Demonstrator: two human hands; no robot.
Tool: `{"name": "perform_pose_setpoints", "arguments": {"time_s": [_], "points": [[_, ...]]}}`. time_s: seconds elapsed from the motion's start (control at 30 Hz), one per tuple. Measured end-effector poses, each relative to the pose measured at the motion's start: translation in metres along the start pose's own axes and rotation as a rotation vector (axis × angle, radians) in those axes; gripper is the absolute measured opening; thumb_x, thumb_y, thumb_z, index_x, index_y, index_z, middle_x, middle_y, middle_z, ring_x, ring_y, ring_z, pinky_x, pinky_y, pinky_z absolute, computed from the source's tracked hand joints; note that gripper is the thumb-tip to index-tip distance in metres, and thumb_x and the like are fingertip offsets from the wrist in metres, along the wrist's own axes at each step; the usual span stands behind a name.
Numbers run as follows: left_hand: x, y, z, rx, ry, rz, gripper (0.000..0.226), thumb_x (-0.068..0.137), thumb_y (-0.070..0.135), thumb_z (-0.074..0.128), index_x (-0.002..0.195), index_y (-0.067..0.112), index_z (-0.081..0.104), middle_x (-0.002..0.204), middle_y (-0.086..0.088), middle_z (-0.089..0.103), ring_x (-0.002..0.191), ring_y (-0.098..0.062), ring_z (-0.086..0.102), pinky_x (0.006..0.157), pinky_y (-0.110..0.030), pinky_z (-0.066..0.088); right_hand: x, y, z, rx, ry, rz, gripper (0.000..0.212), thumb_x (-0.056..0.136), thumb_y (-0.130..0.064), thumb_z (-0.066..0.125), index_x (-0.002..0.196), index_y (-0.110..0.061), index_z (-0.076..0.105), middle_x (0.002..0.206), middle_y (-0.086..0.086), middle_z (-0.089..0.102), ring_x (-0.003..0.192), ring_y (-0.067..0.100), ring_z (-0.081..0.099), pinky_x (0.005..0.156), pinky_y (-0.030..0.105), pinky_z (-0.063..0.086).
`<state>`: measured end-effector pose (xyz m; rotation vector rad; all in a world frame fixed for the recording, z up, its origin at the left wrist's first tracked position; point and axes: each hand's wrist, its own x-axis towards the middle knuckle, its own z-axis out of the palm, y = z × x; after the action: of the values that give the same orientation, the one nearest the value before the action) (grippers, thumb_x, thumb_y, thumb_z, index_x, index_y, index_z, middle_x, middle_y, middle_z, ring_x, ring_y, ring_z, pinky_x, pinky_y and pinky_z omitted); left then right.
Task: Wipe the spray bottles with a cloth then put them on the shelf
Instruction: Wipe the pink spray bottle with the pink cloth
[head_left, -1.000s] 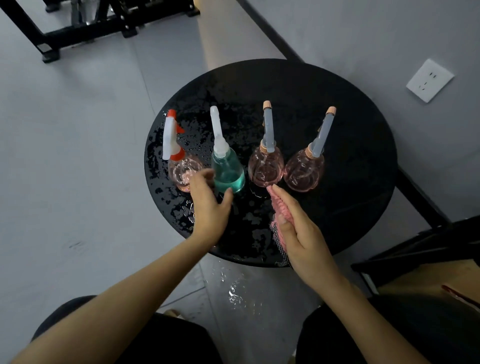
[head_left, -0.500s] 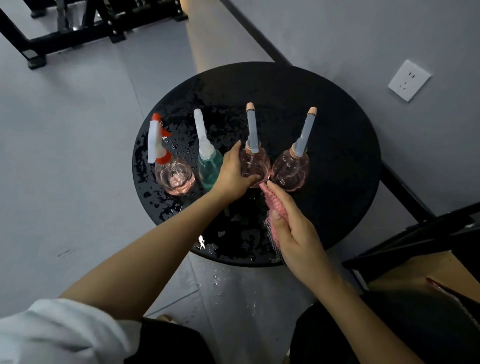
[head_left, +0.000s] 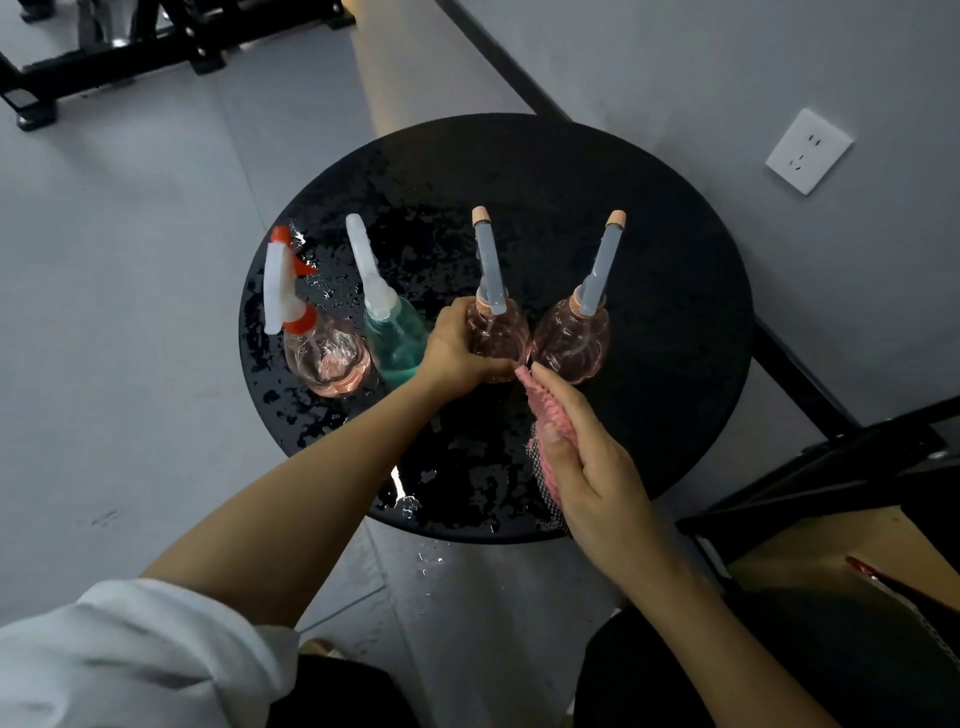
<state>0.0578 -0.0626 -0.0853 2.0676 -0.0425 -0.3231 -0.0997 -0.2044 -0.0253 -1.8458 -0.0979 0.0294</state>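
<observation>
While partly hidden by left hand (head_left: 457, 349) curled round it, pink bottle (head_left: 500, 332) upright; right hand (head_left: 595, 470) pinching cloth (head_left: 546, 406).

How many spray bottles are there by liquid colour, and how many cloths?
Pink bottles: 3
Teal bottle: 1
Cloth: 1
Total: 5

All I'm seeing on my feed: round black table (head_left: 649, 260), wet in patches, on a grey floor (head_left: 130, 312). Grey wall (head_left: 727, 78) from 12 to 3, white socket (head_left: 809, 151) at 2, black skirting (head_left: 498, 57) along its foot. Black metal frame (head_left: 130, 57) at 11. Tan board (head_left: 810, 540) at 4.
</observation>
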Motion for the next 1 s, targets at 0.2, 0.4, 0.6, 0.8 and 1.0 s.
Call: {"name": "perform_pose_setpoints", "arguments": {"time_s": [0.2, 0.4, 0.6, 0.8, 1.0], "points": [[-0.022, -0.002, -0.003, -0.172, -0.025, -0.061, 0.074, 0.068, 0.009, 0.087, 0.13, 0.008, 0.047, 0.107, -0.002, 0.065, 0.097, -0.013, 0.065, 0.09, -0.023, 0.054, -0.001, -0.001, -0.003, -0.028, 0.027, 0.014, 0.045, 0.103, -0.011, 0.037, 0.146, -0.024, 0.035, 0.15, -0.011, 0.041, 0.135, -0.009, 0.035, 0.107, 0.006, 0.026], [-0.058, 0.012, -0.015, -0.398, -0.095, -0.091, 0.071, 0.068, 0.012, 0.085, 0.127, 0.02, 0.048, 0.115, -0.009, 0.068, 0.105, -0.027, 0.069, 0.093, -0.047, 0.055, -0.004, -0.012, -0.014, -0.041, 0.051, -0.011, 0.044, 0.104, -0.011, 0.036, 0.146, -0.021, 0.037, 0.148, -0.012, 0.043, 0.135, -0.009, 0.036, 0.106, 0.005, 0.027], [-0.103, 0.049, -0.044, -0.524, -0.174, -0.018, 0.052, 0.078, 0.014, 0.077, 0.124, 0.02, 0.051, 0.108, -0.002, 0.07, 0.087, -0.011, 0.072, 0.077, -0.03, 0.055, -0.001, -0.061, -0.034, -0.068, 0.1, -0.135, 0.044, 0.103, -0.004, 0.035, 0.145, -0.016, 0.039, 0.148, -0.012, 0.042, 0.136, -0.007, 0.035, 0.11, 0.01, 0.027], [-0.159, 0.099, -0.069, -0.647, -0.219, 0.094, 0.053, 0.08, 0.039, 0.065, 0.128, 0.02, 0.052, 0.116, -0.009, 0.068, 0.101, -0.024, 0.071, 0.077, -0.043, 0.06, 0.0, -0.148, -0.034, -0.141, 0.002, -0.345, 0.048, 0.102, -0.011, 0.036, 0.15, -0.016, 0.03, 0.152, -0.005, 0.039, 0.141, 0.002, 0.033, 0.117, 0.024, 0.026], [-0.212, 0.145, -0.087, -0.704, -0.262, 0.195, 0.055, 0.087, 0.066, 0.043, 0.135, 0.041, 0.05, 0.126, 0.012, 0.067, 0.112, -0.009, 0.066, 0.078, -0.036, 0.059, -0.029, -0.184, -0.009, -0.294, -0.075, -0.303, 0.058, 0.099, -0.052, 0.026, 0.153, -0.038, 0.009, 0.161, -0.02, 0.01, 0.147, -0.004, -0.006, 0.122, 0.035, 0.007]]}}
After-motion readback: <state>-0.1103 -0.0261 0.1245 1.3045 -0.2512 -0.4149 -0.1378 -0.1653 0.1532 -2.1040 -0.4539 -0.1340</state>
